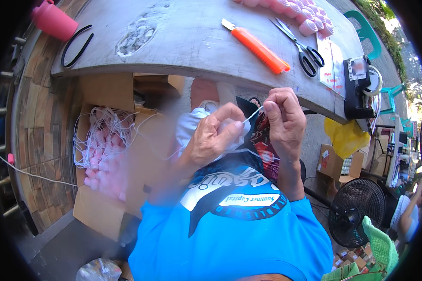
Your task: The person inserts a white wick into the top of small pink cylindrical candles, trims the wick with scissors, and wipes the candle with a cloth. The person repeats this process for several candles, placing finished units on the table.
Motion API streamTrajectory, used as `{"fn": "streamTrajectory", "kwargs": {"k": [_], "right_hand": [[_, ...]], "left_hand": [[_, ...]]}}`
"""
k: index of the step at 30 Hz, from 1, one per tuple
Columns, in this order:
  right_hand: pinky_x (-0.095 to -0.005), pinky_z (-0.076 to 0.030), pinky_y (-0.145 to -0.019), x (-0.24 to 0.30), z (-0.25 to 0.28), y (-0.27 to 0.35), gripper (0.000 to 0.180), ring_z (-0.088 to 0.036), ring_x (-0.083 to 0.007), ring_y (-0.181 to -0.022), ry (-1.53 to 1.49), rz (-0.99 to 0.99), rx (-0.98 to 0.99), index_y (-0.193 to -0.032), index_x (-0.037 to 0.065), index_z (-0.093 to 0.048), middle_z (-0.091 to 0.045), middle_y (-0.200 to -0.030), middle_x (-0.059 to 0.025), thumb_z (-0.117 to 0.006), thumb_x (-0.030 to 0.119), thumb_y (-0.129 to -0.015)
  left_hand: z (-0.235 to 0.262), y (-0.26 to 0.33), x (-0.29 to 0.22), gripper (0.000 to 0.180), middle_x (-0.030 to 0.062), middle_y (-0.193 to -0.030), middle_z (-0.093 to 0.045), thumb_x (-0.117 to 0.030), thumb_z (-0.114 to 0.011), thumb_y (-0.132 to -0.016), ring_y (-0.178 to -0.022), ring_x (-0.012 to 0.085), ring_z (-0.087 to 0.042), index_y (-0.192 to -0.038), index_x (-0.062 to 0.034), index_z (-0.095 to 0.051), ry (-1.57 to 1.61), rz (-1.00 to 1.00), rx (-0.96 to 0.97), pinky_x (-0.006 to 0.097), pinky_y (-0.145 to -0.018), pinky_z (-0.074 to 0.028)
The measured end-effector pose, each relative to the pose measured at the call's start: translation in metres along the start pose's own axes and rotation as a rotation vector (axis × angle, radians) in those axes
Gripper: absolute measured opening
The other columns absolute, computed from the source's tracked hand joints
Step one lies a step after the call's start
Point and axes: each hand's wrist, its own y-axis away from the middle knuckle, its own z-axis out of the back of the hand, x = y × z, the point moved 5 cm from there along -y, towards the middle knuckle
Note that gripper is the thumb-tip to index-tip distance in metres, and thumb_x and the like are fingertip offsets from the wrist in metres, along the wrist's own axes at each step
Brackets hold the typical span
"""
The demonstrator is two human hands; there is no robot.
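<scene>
Between my two hands, just off the table's front edge, a thin white string [253,114] is stretched taut. My left hand [215,133] pinches one part of it between thumb and fingers. A little higher, my right hand [285,117] is closed on the other end, thumb pressed against the curled fingers. Below them a white cloth-like bundle [186,129] lies near my lap, partly hidden by my left hand. To the left, an open cardboard box [96,213] holds many small pink pieces [103,161] with tangled white strings [101,122] over them.
On the grey table [183,37] lie an orange utility knife [260,49], black-handled scissors [305,51], pink rolled pieces [305,14], a tape dispenser [358,86] and a black loop [75,47]. A pink tumbler [55,21] stands far left. A black fan [356,211] is at right.
</scene>
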Motion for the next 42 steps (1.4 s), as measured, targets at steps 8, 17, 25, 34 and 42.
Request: {"fn": "streamTrajectory", "kwargs": {"k": [8, 17, 25, 34, 42], "right_hand": [[-0.0378, -0.042, -0.066, 0.009, -0.021, 0.018, 0.010, -0.055, -0.0291, -0.073, 0.321, 0.227, 0.006, -0.081, 0.004, -0.058, -0.057, -0.081, -0.0108, -0.067, 0.003, -0.080], [-0.0313, -0.049, -0.070, 0.007, -0.015, 0.010, 0.010, -0.062, -0.0237, -0.080, -0.150, -0.068, 0.109, -0.088, 0.001, -0.062, -0.061, -0.086, -0.0109, -0.068, 0.007, -0.082], [-0.0321, -0.048, -0.073, 0.012, -0.016, 0.010, 0.013, -0.062, -0.0222, -0.081, 0.032, 0.106, 0.134, -0.084, 0.002, -0.062, -0.064, -0.092, -0.0089, -0.070, -0.001, -0.074], [-0.0393, -0.046, -0.076, 0.033, -0.024, 0.006, 0.018, -0.061, -0.0211, -0.068, 0.242, 0.583, 0.011, -0.076, 0.004, -0.055, -0.062, -0.081, -0.0068, -0.062, -0.008, -0.065], [-0.0261, -0.047, -0.076, 0.004, -0.022, 0.007, 0.012, -0.060, -0.0141, -0.084, -0.025, 0.034, 0.163, -0.082, 0.000, -0.053, -0.062, -0.089, -0.0104, -0.057, -0.009, -0.074]], "left_hand": [[0.002, -0.006, -0.007, 0.012, 0.0048, -0.093, -0.065, -0.006, -0.065, -0.087, -0.081, 0.0107, -0.062, -0.097, -0.0027, -0.070, 0.295, -0.148, -0.184, 0.023, -0.075, -0.049], [0.001, -0.002, -0.036, 0.009, 0.0090, -0.093, -0.064, -0.009, -0.073, -0.080, -0.083, 0.0178, -0.063, -0.089, -0.0054, -0.071, -0.482, -0.367, -0.256, 0.029, -0.070, -0.050], [0.008, -0.004, -0.022, 0.012, 0.0068, -0.091, -0.065, -0.016, -0.070, -0.084, -0.088, 0.0158, -0.060, -0.084, -0.0037, -0.070, -0.129, -0.212, -0.250, 0.029, -0.080, -0.045], [0.010, -0.008, -0.022, 0.012, 0.0064, -0.085, -0.066, -0.014, -0.070, -0.081, -0.083, 0.0165, -0.062, -0.083, -0.0020, -0.068, -0.131, -0.184, -0.130, 0.030, -0.078, -0.046], [-0.004, -0.001, -0.037, 0.011, 0.0056, -0.079, -0.065, -0.011, -0.072, -0.079, -0.074, 0.0154, -0.065, -0.087, -0.0057, -0.067, -0.870, -0.698, -0.389, 0.034, -0.076, -0.051]]}}
